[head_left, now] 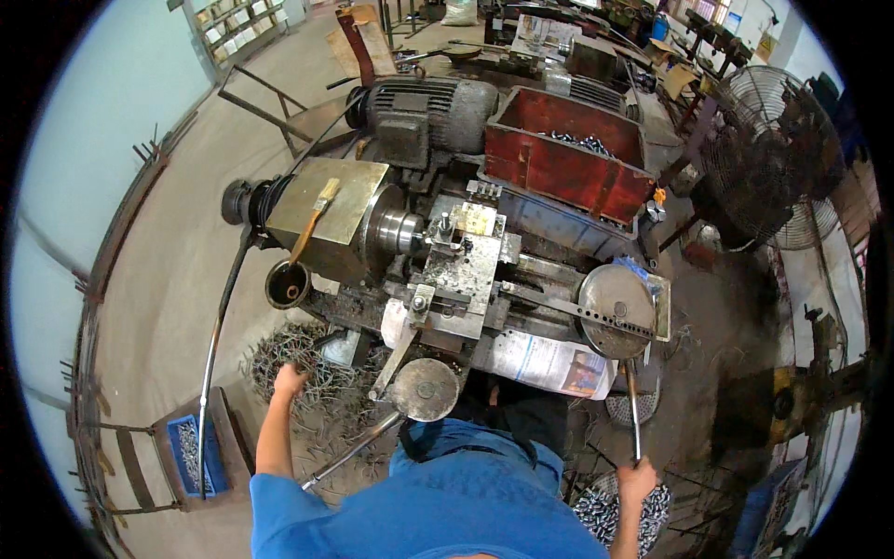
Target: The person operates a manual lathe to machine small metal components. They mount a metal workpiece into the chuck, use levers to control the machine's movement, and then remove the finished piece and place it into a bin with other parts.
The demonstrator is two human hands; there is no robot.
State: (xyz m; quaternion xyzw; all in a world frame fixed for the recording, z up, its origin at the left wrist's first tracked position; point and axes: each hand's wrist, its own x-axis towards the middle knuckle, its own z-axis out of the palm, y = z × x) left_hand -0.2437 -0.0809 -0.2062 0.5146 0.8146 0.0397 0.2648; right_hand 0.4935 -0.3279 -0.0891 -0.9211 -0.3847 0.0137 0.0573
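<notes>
Item 1: lever (632,410), steel rod; upper end at the round plate (616,312), lower end in the right hand (637,480). Risk: a slack grip or uneven pull could let the rod slip or jerk the plate.
Position: rod rises from the right hand toward twelve o'clock.
Item 2: right hand, fingers closed around the rod's end.
Item 3: left hand (289,380), fingers partly curled; contents, if any, cannot be told. Metal shavings (312,349) lie at one o'clock from it; bare skin brushing them could be cut.
Item 4: chuck (396,231), between ten and eleven o'clock from the right hand; if spinning, it could throw chips. Whether it turns cannot be told.
</notes>
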